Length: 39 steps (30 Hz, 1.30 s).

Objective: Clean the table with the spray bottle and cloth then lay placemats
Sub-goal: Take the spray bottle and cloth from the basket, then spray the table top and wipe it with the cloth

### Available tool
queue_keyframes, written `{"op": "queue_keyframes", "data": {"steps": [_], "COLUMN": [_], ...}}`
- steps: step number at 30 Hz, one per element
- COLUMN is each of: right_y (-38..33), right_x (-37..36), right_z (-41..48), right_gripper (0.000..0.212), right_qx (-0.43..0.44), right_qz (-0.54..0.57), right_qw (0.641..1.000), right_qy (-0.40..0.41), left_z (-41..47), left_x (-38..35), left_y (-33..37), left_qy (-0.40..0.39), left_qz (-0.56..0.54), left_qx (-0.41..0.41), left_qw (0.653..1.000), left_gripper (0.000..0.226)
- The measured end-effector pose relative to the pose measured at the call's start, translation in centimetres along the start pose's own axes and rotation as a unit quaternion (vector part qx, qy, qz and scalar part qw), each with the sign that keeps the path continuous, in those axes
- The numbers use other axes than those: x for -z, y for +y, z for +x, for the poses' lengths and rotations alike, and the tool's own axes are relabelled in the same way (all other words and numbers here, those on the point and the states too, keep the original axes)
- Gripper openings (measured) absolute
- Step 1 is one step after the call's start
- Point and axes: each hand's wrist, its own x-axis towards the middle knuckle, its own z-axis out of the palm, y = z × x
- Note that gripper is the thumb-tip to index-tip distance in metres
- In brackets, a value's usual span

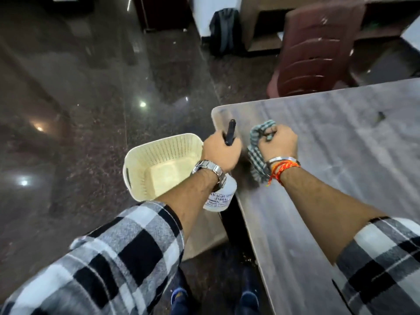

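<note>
Now, in the head view, the left hand (221,150) is closing around the top of a white plastic spray bottle with a black trigger (220,196). The bottle is hanging just beside the near corner of the grey wooden tabletop (318,155), with its black nozzle sticking up past the knuckles. It looks like the person is holding it there so it is ready to squirt the wood.

The right hand (278,142) is making a tight fist around a bunched green and white checked cloth (256,153). The cloth is dangling down by the wrist, over the tabletop corner, probably so it can start wiping fast.

A cream plastic basket with little holes (163,164) is sitting just left of the tabletop, under the left arm, and it looks empty. I am guessing the bottle and cloth live in it.

No placemats are showing. A small dark speck (380,115) is lying far out on the tabletop.
</note>
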Motion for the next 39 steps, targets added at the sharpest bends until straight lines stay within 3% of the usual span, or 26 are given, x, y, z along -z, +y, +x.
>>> {"op": "queue_keyframes", "data": {"steps": [6, 10, 13, 24, 34, 39], "right_y": [8.9, 14.9, 17.8, 19.8, 21.5, 23.5], "right_x": [5.6, 8.5, 10.5, 11.2, 12.5, 12.3], "right_z": [2.1, 3.8, 5.4, 7.4, 7.1, 7.2], "right_gripper": [0.016, 0.016, 0.019, 0.019, 0.016, 0.018], "right_qx": [-0.006, -0.011, 0.007, 0.014, 0.012, 0.057], "right_qz": [-0.044, -0.069, -0.078, -0.036, -0.042, -0.023], "right_qw": [0.999, 0.997, 0.996, 0.997, 0.999, 0.998], "right_qy": [0.011, -0.025, -0.047, -0.07, -0.032, -0.006], "left_z": [-1.4, -2.6, -3.6, -4.2, -3.1, -2.7], "left_x": [-5.7, -9.0, -11.3, -15.8, -18.3, -19.7], "left_y": [3.7, 6.5, 8.7, 13.0, 14.1, 14.4], "left_qy": [-0.003, -0.011, 0.007, -0.016, -0.051, -0.065], "left_qz": [0.034, 0.05, 0.043, 0.029, 0.017, 0.014], "left_qx": [0.051, 0.075, 0.08, 0.095, 0.057, 0.085], "left_qw": [0.998, 0.996, 0.996, 0.995, 0.997, 0.994], "left_gripper": [0.031, 0.044, 0.038, 0.029, 0.026, 0.026]}}
